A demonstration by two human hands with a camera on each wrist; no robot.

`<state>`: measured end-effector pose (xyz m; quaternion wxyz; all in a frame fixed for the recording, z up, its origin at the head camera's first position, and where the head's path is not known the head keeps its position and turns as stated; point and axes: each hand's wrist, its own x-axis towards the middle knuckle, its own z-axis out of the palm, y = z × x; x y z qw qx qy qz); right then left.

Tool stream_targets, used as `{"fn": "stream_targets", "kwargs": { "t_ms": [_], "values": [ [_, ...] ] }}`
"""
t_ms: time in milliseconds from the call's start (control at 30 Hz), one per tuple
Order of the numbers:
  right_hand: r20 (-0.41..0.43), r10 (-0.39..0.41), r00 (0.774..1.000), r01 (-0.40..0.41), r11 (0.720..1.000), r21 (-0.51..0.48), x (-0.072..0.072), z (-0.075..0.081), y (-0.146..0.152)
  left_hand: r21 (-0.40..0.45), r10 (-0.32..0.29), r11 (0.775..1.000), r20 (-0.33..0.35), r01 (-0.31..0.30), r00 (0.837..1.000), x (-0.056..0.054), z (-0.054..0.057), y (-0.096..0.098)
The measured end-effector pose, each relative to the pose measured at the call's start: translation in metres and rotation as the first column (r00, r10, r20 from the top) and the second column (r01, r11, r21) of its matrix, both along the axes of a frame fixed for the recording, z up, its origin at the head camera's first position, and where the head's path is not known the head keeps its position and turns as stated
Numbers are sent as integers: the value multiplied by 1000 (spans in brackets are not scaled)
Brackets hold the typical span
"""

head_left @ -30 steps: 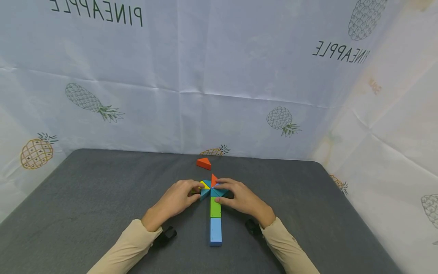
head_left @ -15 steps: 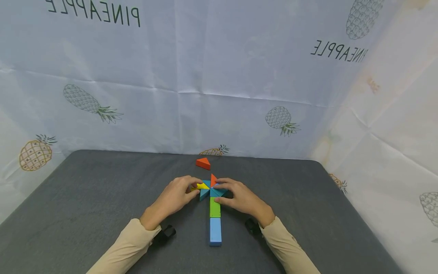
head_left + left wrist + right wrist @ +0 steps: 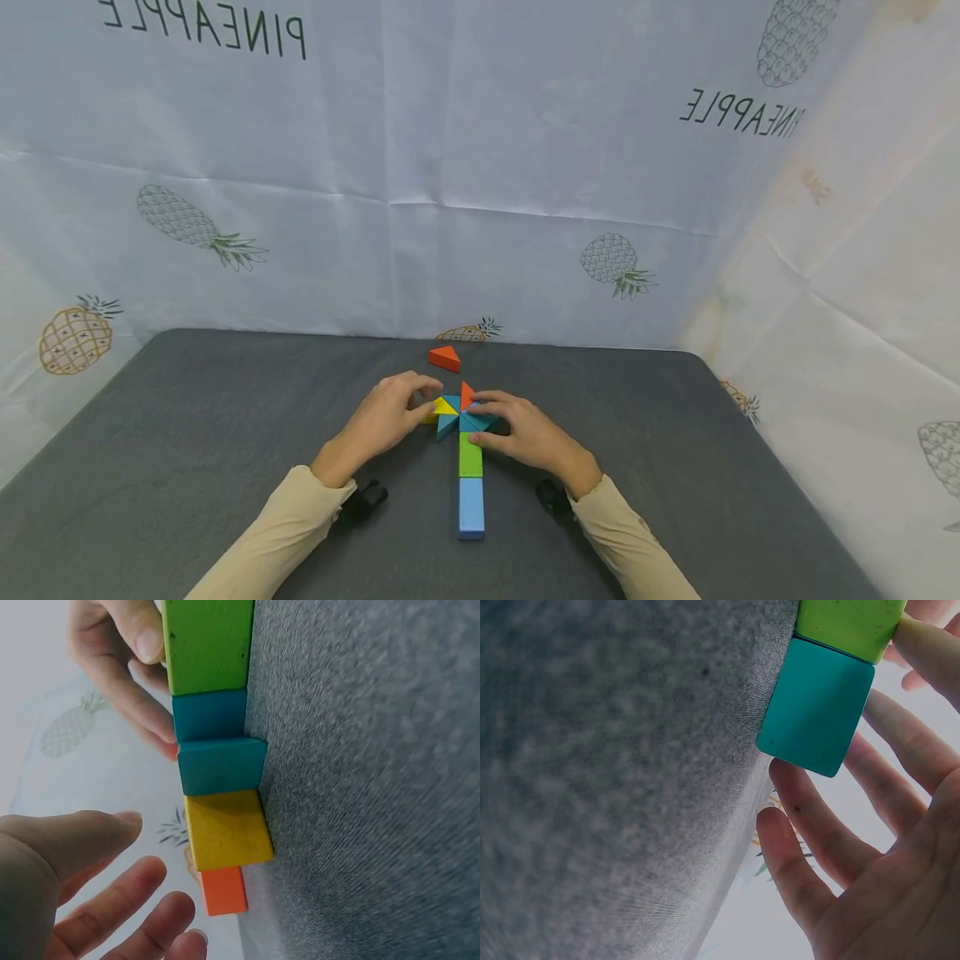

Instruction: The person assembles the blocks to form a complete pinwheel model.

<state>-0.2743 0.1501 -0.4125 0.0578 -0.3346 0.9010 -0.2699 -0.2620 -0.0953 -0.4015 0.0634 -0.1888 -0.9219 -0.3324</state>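
Observation:
Triangular blocks lie in a pinwheel on the table: a yellow triangle on the left, teal triangles around the middle and an orange triangle at the top. Below them run a green block and a light blue block in a column. My left hand hovers just left of the yellow triangle, fingers apart from it and holding nothing. My right hand rests on the right side, thumb at the green block and fingertips over the triangles, partly hiding them. In the right wrist view its relaxed fingers surround a teal block.
Behind the pinwheel lies a loose orange-red triangle. A dark grey cloth covers the table, whose back edge meets a white curtain printed with pineapples. Black devices sit under both wrists.
My left hand has let go of the yellow triangle and drawn slightly up, its fingers spreading away. The yellow triangle now shows more fully. My right hand stays in place.

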Motion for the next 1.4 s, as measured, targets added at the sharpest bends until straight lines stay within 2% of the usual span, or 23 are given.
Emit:
{"fn": "stream_targets", "kwargs": {
  "t_ms": [167, 433, 767, 1200, 1400],
  "values": [
    [-3, -1, 1000, 1, 1000, 5, 0, 0, 0, -7, -9, 1000, -11, 9, 1000, -7, 2, 0],
    [7, -5, 1000, 5, 1000, 9, 0, 0, 0, -10, -27, 1000, 20, 27, 999, -21, 4, 0],
    [3, -5, 1000, 5, 1000, 12, 0, 0, -1, -23, -14, 1000, 0, 14, 1000, -35, 0, 2],
    [20, -4, 1000, 4, 1000, 7, 0, 1, 0, -73, 23, 997, 58, -19, 998, -56, 1, 10],
    [20, -6, 1000, 6, 1000, 9, -1, 1, 0, -90, 11, 996, 57, -6, 998, -64, 2, 12]
  ]
}}
